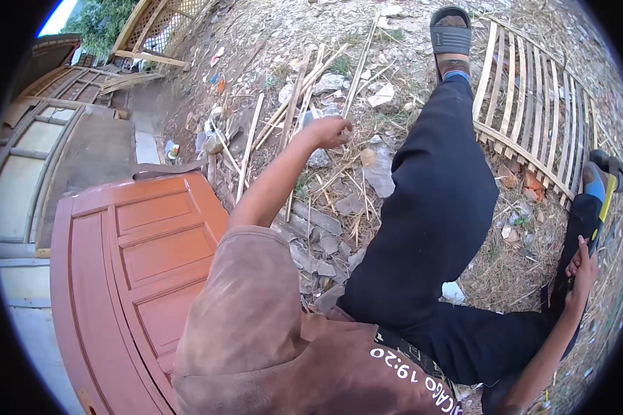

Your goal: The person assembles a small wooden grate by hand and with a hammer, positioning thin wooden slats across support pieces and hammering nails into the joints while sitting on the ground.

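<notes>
My left hand [333, 132] is held out over the rubble, its fingers loosely curled and apart, with nothing seen in it. Split wooden sticks [299, 97] lie on the ground just beyond it. At the far right, my right hand [580, 277] is closed around a long, narrow yellow and black tool [606, 204], with one finger stretched along it. The tool reaches up beside my right foot [593, 181]; its exact kind is not clear. My left leg [432, 200], in dark trousers, stretches forward to a grey slide sandal [450, 33].
A reddish-brown panelled door [163, 252] stands close on my left. To the right, a slatted wooden panel [533, 104] lies on the ground between my feet. Broken stones [318, 228] and dry grass cover the slope. Wooden frames and boards [69, 152] stand at the far left.
</notes>
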Demonstrator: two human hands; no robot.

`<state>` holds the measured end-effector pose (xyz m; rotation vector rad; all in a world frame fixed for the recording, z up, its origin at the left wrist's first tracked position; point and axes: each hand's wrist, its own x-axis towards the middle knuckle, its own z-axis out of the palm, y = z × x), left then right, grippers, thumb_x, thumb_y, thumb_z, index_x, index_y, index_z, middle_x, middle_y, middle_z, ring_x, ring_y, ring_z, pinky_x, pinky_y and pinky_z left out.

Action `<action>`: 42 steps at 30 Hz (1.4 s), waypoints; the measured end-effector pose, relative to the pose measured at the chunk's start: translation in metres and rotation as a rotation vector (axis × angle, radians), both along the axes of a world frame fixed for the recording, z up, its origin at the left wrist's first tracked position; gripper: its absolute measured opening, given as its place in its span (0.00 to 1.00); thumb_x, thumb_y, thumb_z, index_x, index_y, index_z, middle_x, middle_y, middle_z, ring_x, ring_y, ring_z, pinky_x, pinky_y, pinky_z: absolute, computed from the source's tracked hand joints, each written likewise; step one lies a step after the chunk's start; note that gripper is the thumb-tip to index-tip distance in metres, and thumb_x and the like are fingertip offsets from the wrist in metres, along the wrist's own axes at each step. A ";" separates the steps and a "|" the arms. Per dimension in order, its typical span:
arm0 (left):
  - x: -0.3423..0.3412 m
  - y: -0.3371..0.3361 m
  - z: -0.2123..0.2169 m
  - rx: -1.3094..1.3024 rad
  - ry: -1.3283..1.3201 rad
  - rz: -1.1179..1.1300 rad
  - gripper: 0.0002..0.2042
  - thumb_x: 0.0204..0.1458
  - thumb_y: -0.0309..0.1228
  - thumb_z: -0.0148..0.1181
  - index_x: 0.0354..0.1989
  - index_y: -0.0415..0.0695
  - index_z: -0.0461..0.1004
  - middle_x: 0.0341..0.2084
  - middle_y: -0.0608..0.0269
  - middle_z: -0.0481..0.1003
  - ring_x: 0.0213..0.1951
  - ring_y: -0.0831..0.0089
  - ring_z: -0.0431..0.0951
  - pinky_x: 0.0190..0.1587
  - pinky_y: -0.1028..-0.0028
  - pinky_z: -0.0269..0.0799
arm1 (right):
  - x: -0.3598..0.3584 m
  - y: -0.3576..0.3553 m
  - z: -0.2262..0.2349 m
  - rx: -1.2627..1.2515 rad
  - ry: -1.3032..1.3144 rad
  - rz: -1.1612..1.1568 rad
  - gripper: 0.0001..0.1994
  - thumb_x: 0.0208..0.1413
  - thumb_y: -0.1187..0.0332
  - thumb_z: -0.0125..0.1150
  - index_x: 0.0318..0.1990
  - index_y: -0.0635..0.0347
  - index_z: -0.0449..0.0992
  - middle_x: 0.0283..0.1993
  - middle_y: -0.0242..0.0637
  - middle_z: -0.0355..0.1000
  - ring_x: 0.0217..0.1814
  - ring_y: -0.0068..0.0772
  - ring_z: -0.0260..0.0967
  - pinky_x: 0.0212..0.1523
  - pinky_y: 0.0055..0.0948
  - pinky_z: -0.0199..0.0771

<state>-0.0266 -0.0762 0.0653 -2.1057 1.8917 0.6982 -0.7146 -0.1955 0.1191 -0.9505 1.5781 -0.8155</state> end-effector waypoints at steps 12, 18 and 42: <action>0.036 0.089 -0.050 -0.646 -0.041 0.515 0.16 0.52 0.31 0.59 0.50 0.45 0.75 0.43 0.45 0.78 0.47 0.47 0.77 0.51 0.56 0.73 | 0.008 -0.093 -0.014 0.039 -0.121 0.063 0.09 0.63 0.62 0.59 0.34 0.48 0.66 0.16 0.18 0.51 0.11 0.10 0.47 0.12 0.17 0.49; 0.048 0.055 -0.070 -0.172 -0.034 0.535 0.13 0.51 0.29 0.59 0.44 0.40 0.78 0.39 0.48 0.80 0.44 0.49 0.80 0.49 0.58 0.74 | 0.049 -0.061 -0.004 0.125 -0.006 0.179 0.07 0.64 0.61 0.56 0.39 0.50 0.67 0.18 0.18 0.50 0.13 0.11 0.46 0.13 0.17 0.49; 0.040 0.065 -0.084 -0.702 0.139 0.784 0.12 0.48 0.24 0.56 0.42 0.38 0.76 0.32 0.45 0.79 0.37 0.52 0.82 0.43 0.60 0.77 | 0.068 -0.018 0.026 0.127 0.094 0.289 0.08 0.64 0.61 0.57 0.38 0.51 0.65 0.19 0.19 0.50 0.12 0.11 0.46 0.13 0.17 0.48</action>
